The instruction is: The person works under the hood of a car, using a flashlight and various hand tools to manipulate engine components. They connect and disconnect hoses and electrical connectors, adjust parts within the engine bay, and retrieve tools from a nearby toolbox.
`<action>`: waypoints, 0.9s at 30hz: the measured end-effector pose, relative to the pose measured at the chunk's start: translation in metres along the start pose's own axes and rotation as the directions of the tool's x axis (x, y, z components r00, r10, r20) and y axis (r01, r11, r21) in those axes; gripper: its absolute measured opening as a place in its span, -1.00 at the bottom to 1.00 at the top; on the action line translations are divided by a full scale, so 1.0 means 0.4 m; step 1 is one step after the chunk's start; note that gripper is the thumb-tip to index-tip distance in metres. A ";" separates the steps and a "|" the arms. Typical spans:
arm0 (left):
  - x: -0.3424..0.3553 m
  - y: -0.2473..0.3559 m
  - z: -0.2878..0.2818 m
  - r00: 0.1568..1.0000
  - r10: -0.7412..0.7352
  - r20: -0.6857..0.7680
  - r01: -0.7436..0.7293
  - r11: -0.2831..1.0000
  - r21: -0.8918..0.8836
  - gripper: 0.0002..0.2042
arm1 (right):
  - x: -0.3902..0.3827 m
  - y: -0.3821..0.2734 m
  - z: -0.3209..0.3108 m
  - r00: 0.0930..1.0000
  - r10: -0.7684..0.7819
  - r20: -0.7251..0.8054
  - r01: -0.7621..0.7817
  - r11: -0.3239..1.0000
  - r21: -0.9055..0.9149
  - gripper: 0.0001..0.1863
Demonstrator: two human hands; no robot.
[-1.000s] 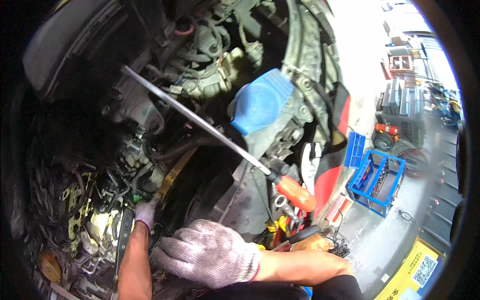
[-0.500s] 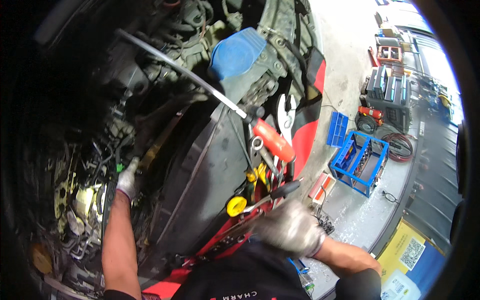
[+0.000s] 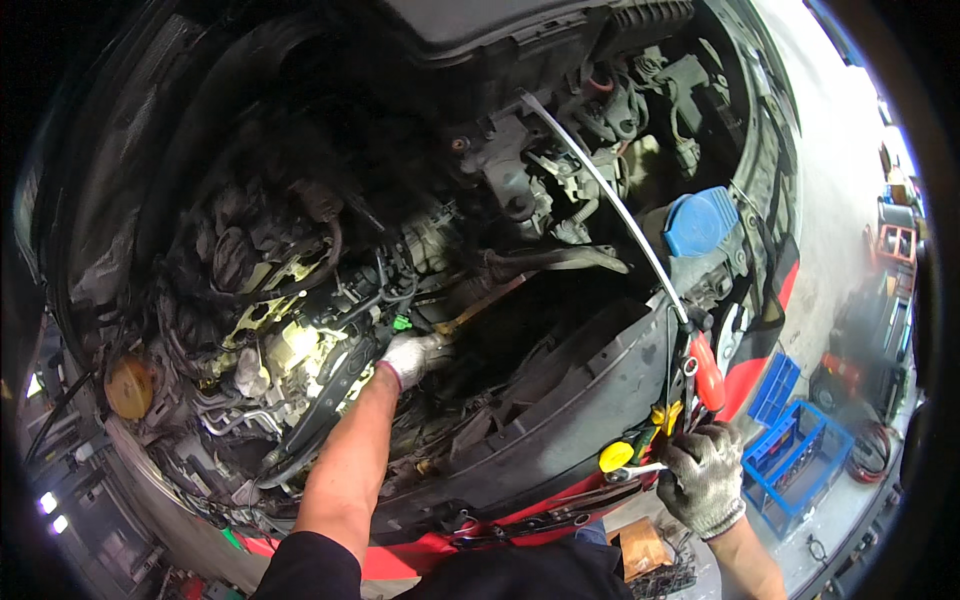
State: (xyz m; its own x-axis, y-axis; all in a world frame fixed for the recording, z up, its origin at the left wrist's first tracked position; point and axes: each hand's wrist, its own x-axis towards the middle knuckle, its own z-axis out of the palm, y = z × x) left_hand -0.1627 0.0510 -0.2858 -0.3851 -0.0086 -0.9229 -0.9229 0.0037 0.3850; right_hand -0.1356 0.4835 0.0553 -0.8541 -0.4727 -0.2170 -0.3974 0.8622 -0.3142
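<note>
My left hand (image 3: 410, 360), in a knit glove, reaches into the engine bay (image 3: 240, 390) beside a green connector (image 3: 401, 321) and a brownish metal part (image 3: 460, 317), fingers closed around something I cannot make out. My gloved right hand (image 3: 702, 482) curls over the tools at the front edge, closed on something I cannot make out, beside a ring spanner (image 3: 690, 368), an open-ended metal tool (image 3: 640, 470) and yellow-handled tools (image 3: 670, 415). A red-handled long screwdriver (image 3: 707, 375) lies diagonally over the bay.
A blue reservoir cap (image 3: 700, 220) is at the bay's right, pliers (image 3: 733, 330) rest on a red-and-black fender cover (image 3: 775, 330), and a yellow tape measure or cap (image 3: 615, 456) lies near the tools. Outside are a blue crate (image 3: 790, 470), blue tray (image 3: 773, 388) and cardboard (image 3: 640, 550).
My right hand has moved rightward from over the bay down to the tools at the edge. My left hand stays inside the engine bay. The view has shifted, showing more of the bay.
</note>
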 end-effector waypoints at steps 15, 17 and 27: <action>-0.028 0.055 0.028 0.974 0.060 -0.217 0.080 0.809 0.583 -0.14 | 0.164 -0.117 -0.167 0.507 0.246 0.826 -0.854 0.008 0.521 -0.81; -0.020 0.032 0.040 0.959 0.147 -0.241 0.013 0.830 0.557 -0.12 | 0.233 -0.142 -0.172 0.903 -0.171 0.393 -0.203 0.638 0.743 -0.77; -0.093 0.083 0.029 0.970 0.064 -0.235 0.022 0.938 0.345 -0.22 | 0.664 -0.315 -0.036 0.697 -0.485 0.527 0.439 0.871 0.221 -0.56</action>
State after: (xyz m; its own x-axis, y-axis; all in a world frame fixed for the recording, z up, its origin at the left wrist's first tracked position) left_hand -0.1790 0.0631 -0.2386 -0.4324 -0.2431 -0.8683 -0.8744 0.3482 0.3380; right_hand -0.3171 0.2520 0.0505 -0.2259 -0.8443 -0.4860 -0.6473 0.5029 -0.5728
